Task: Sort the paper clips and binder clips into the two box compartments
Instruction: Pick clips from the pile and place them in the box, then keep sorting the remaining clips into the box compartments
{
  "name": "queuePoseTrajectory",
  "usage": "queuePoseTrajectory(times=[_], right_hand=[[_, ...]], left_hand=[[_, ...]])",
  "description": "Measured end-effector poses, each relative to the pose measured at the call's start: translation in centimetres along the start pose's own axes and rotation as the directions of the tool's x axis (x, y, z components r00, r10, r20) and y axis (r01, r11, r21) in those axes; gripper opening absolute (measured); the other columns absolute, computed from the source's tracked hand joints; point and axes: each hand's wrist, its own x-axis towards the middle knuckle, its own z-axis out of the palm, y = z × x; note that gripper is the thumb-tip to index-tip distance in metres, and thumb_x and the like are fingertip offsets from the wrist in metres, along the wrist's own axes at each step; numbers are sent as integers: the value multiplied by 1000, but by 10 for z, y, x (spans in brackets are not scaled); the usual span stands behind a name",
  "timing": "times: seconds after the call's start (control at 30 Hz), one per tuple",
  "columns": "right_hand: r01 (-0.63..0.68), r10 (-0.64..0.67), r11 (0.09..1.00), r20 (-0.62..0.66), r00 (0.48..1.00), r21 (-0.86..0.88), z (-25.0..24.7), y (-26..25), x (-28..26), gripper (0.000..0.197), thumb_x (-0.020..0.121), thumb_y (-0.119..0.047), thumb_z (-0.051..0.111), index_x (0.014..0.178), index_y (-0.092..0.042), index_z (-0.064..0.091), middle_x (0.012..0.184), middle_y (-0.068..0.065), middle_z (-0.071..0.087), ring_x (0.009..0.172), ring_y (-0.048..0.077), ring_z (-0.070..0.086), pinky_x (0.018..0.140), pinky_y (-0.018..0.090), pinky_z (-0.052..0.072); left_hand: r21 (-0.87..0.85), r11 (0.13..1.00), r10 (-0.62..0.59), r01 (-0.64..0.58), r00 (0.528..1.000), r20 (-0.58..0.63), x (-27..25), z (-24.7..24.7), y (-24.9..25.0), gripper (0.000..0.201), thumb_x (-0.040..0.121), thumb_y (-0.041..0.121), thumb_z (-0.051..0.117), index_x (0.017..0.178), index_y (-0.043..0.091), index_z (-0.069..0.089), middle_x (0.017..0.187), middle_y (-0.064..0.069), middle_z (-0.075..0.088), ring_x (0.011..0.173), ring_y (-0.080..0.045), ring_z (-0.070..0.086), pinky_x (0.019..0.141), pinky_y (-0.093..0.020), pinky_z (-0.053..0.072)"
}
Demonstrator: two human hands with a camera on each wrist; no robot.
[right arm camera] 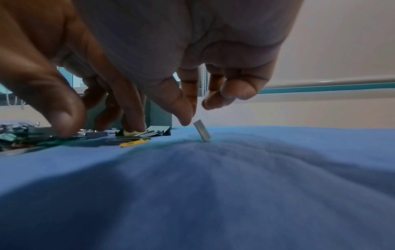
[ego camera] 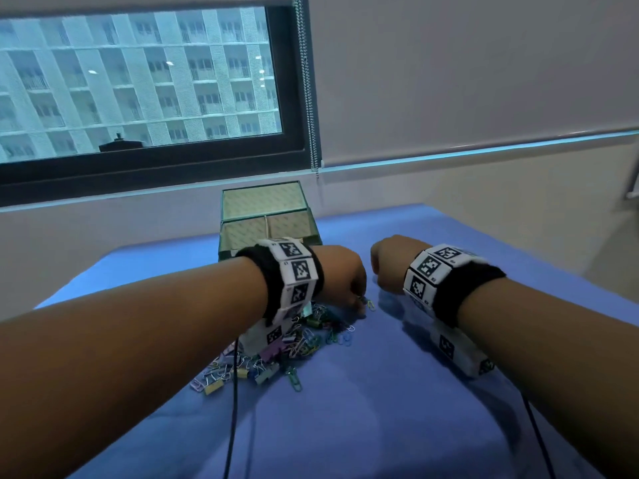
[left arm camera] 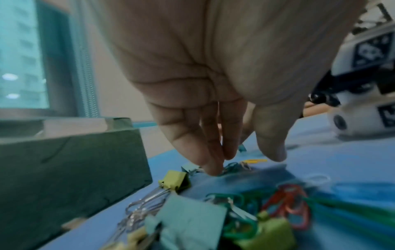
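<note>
Blue-covered tabletop [ego camera: 380, 392] spread wide, green two-compartment box [ego camera: 266, 219] standing at its far edge with both compartments bare. Mixed heap of paper clips and binder clips [ego camera: 276, 347] lying just in front of the box, under the left wrist. Left hand [left arm camera: 203, 84] reaching down, fingertips [left arm camera: 211, 169] extended and touching clips at the heap's far edge, grip relaxed. Right hand [right arm camera: 171, 50] hovering beside, grip loosely curled, holding nothing, above a small pale clip [right arm camera: 202, 130] tilted on the cloth.

The left hand [ego camera: 340, 278] reaches down onto the far edge of the pile of clips [ego camera: 276, 347], which spreads toward the person beneath that wrist. The box [ego camera: 266, 219] stands just beyond. The right hand [ego camera: 390, 262] hovers beside it, over the cloth [ego camera: 363, 409].
</note>
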Motion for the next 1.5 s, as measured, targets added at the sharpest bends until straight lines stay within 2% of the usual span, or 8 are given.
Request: queuePoseTrajectory(times=[0.23, 0.5, 0.73, 1.0, 1.13, 1.3, 1.4, 1.5], right_hand=[[43, -46, 998, 65, 997, 34, -3, -4, -3, 21, 79, -3, 55, 95, -9, 67, 96, 10, 68, 79, 27, 60, 67, 30, 47], [168, -207, 955, 144, 968, 245, -3, -14, -16, 20, 73, -34, 78, 81, -18, 69, 75, -2, 69, 59, 12, 57, 59, 24, 47], [234, -255, 961, 143, 956, 150, 0, -14, -13, 8, 76, -20, 73, 83, -24, 70, 85, -2, 71, 79, 20, 65, 74, 30, 53], [258, -274, 950, 74, 959, 178, 0, -16, -14, 6, 85, -20, 58, 81, -24, 59, 75, -7, 61, 66, 20, 60, 62, 30, 52], [262, -270, 963, 169, 948, 69, 1, -19, -13, 15, 91, -24, 54, 80, -17, 61, 67, -7, 52, 68, 20, 52, 59, 25, 42], [269, -289, 957, 251, 924, 110, -1, -25, -17, 24, 85, -37, 64, 74, -17, 57, 66, -4, 54, 63, 14, 49, 59, 26, 40], [323, -352, 934, 248, 902, 151, 1, -24, -19, 33, 74, -51, 75, 74, -21, 60, 68, -8, 61, 61, 9, 53, 60, 24, 43], [376, -399, 916, 216, 891, 141, 2, -23, -16, 13, 78, -33, 74, 77, -23, 65, 74, -9, 64, 64, 7, 55, 61, 21, 44]], left_hand=[[106, 994, 12, -10, 1000, -19, -5, 6, 17, 32, 94, 43, 50, 94, 16, 70, 83, 0, 62, 79, -25, 57, 71, -31, 47], [-164, 981, -87, 105, 990, 113, -25, -11, -22, 17, 88, 21, 60, 100, 28, 71, 82, 9, 67, 74, -12, 64, 74, -27, 53], [-692, 656, -258, 301, 951, 169, -30, -20, -72, 16, 93, 6, 56, 101, 2, 69, 81, -9, 71, 73, -18, 67, 70, -30, 55], [-841, 433, -567, 324, 823, 26, -17, -43, -107, 25, 98, -2, 43, 77, 8, 53, 61, -9, 55, 46, -12, 55, 48, -21, 50], [-789, 532, -541, 306, 840, -38, -20, -35, -116, 25, 92, 5, 57, 114, 12, 65, 109, -9, 67, 101, -22, 66, 94, -39, 55], [-683, 691, -410, 236, 907, -101, -75, -27, -117, 22, 90, 20, 63, 110, 29, 66, 108, 3, 70, 98, -16, 68, 88, -34, 56], [-425, 830, -349, 362, 931, 111, -127, -2, -115, 23, 87, 37, 69, 110, 33, 66, 98, 10, 70, 88, -14, 67, 85, -35, 56], [-200, 858, -404, 473, 862, 306, -174, 26, -115, 33, 74, 51, 76, 103, 37, 67, 81, 16, 67, 78, -12, 65, 76, -30, 54]])
